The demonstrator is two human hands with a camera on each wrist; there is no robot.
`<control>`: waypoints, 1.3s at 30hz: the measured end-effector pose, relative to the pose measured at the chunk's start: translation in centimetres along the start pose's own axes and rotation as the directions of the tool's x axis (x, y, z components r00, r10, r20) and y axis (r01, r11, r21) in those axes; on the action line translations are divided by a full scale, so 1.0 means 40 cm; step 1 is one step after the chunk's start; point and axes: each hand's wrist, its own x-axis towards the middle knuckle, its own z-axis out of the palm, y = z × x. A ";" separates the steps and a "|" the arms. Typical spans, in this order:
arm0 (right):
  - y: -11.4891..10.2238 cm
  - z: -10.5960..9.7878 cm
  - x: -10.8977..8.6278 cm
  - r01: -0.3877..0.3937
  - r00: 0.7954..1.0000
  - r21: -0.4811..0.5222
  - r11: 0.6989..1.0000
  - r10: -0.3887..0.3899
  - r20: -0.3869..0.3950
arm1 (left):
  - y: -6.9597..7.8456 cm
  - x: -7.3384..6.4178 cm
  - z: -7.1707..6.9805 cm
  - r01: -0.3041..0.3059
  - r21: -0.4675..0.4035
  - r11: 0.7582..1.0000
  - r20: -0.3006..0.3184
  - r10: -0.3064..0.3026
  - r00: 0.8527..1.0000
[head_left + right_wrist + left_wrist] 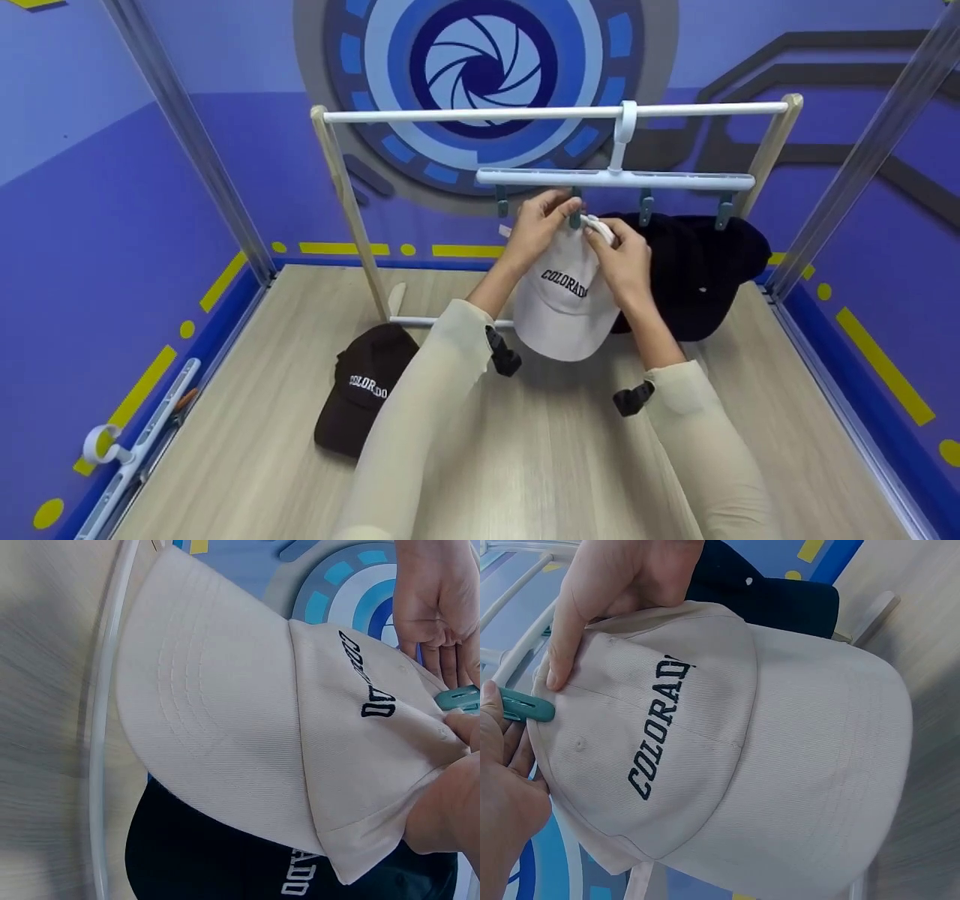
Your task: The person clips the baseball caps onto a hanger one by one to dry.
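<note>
Two hands were positioned close together at the upper edge of one white cap (564, 309), which was held brim-down beneath the pale hanger (540, 178), in front of part of the black cap (694, 277). By the left hand (534, 229), the green clip (575, 215) was pinched, its tip lying over the cap's edge; whether the clip was closed on the fabric could not be determined. By the right hand (628, 259), the cap's edge was pinched beside the clip.

Low weight was judged likely, and the matte woven fabric was judged neither slippery nor fragile. The crown (352, 757) was creased, so easy collapse under pressure was to be expected; the brim (825, 742) was assessed as the stiffer part. Hold was judged best taken at the crown's edge, with the fabric pinched flat near the clip. Grasping by the brim alone was considered less suitable, since the crown could be left to sag.
</note>
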 end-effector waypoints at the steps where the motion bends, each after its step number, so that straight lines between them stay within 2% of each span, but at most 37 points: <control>1: 0.002 -0.001 0.000 0.002 1.000 -0.004 1.000 -0.002 0.005 | 0.000 -0.001 0.000 -0.005 0.007 1.000 0.001 0.005 1.000; 8: 0.015 -0.005 -0.006 0.026 0.998 -0.030 0.999 -0.024 0.054 | 0.000 -0.010 -0.011 -0.017 0.065 0.998 0.002 0.017 1.000; 12: 0.020 -0.007 -0.015 0.031 0.997 -0.056 0.998 -0.027 0.070 | 0.002 -0.019 -0.021 -0.021 0.054 0.998 0.012 0.020 1.000; 18: 0.018 -0.012 -0.025 0.052 0.997 -0.067 0.996 -0.048 0.060 | 0.003 -0.030 -0.038 -0.087 0.043 0.995 0.024 0.086 0.996; 22: 0.024 -0.020 -0.033 0.073 0.997 -0.077 0.994 -0.070 0.044 | -0.002 -0.042 -0.048 -0.122 0.106 0.987 0.047 0.118 0.992; 25: 0.031 -0.026 -0.042 0.085 0.996 -0.071 0.994 -0.083 0.039 | -0.009 -0.058 -0.056 -0.162 0.228 0.960 0.099 0.143 0.985; 29: 0.038 -0.030 -0.051 0.111 0.993 -0.062 0.992 -0.109 0.036 | -0.019 -0.086 -0.069 -0.241 0.369 0.898 0.185 0.183 0.965; 35: 0.043 -0.035 -0.059 0.151 0.988 -0.045 0.987 -0.149 0.036 | -0.038 -0.122 -0.086 -0.352 0.448 0.822 0.284 0.242 0.928; 39: 0.046 -0.039 -0.070 0.179 0.983 -0.061 0.982 -0.176 0.049 | -0.051 -0.154 -0.101 -0.369 0.487 0.791 0.315 0.235 0.920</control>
